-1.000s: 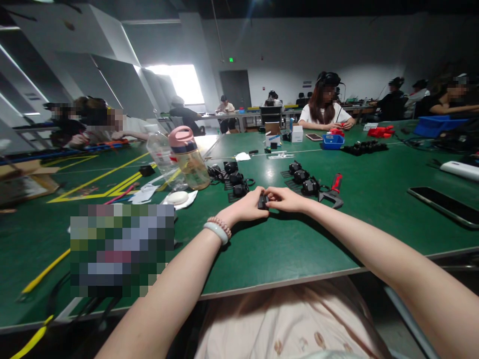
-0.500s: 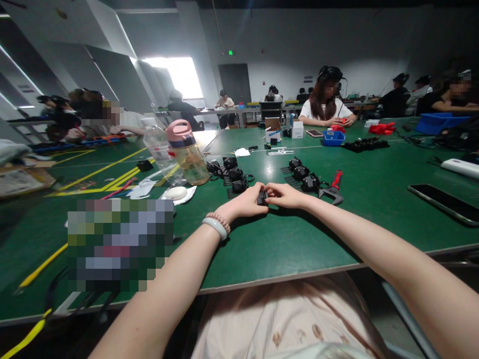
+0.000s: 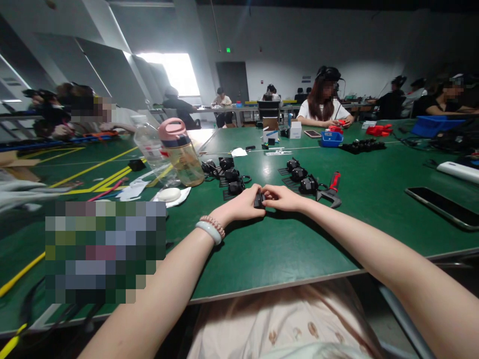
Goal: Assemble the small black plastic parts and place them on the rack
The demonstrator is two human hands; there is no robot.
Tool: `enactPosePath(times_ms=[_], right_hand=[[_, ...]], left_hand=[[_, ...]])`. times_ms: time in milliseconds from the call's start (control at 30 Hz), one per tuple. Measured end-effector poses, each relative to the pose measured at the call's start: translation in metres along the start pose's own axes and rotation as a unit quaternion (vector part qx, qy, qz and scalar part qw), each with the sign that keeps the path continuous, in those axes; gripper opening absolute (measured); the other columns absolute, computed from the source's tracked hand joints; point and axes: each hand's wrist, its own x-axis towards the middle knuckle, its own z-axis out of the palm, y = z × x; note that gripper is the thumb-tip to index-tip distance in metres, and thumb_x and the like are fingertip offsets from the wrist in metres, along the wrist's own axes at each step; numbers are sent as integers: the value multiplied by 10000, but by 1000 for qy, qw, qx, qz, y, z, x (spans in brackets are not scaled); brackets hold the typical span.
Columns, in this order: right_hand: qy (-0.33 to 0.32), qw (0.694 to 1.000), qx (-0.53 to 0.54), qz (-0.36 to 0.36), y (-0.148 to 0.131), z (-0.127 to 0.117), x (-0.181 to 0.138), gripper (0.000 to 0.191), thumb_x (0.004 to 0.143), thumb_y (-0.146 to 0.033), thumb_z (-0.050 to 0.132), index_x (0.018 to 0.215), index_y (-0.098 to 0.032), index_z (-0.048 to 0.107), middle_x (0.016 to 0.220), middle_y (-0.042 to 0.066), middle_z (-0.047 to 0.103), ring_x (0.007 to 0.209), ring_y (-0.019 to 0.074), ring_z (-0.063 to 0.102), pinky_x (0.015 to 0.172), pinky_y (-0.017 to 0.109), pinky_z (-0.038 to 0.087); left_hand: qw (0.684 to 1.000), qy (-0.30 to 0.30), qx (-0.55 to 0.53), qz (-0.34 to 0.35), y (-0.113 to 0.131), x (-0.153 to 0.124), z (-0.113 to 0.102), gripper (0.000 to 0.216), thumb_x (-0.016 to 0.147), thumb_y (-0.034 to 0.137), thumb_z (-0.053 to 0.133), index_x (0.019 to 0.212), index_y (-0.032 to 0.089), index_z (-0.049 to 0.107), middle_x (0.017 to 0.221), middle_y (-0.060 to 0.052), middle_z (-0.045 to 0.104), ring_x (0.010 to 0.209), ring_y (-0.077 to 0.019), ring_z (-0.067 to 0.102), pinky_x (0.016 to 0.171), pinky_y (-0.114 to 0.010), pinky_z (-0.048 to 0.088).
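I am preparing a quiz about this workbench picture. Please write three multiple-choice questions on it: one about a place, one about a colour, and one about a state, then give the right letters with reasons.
1. Where does the red-handled tool lie?
A. left of the bottles
B. right of the right hand
C. on the phone

2. What colour is the lid of the tinted bottle?
A. pink
B. blue
C. black

3. How do the two hands stand to the small black part?
A. both hover far above it
B. only the left hand touches it
C. both grip it between them on the green table

Answers: 1 B, the tool rests just past the right hand, beside a row of black parts. 2 A, the cap shows pink. 3 C, fingers of both hands close on the part at table level.
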Motion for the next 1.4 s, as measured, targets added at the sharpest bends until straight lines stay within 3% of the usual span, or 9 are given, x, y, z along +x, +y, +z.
enactPosePath(times_ms=[1400], right_hand=[[5, 1000, 7, 4, -1, 2, 0, 277, 695, -274, 491, 937, -141, 481, 703, -17, 502, 604, 81, 424, 586, 214, 346]], left_hand=[[1000, -2, 20, 5, -5, 1, 1, 469, 571, 289, 565, 984, 148, 394, 876, -44, 511, 758, -168, 507, 653, -275, 386]])
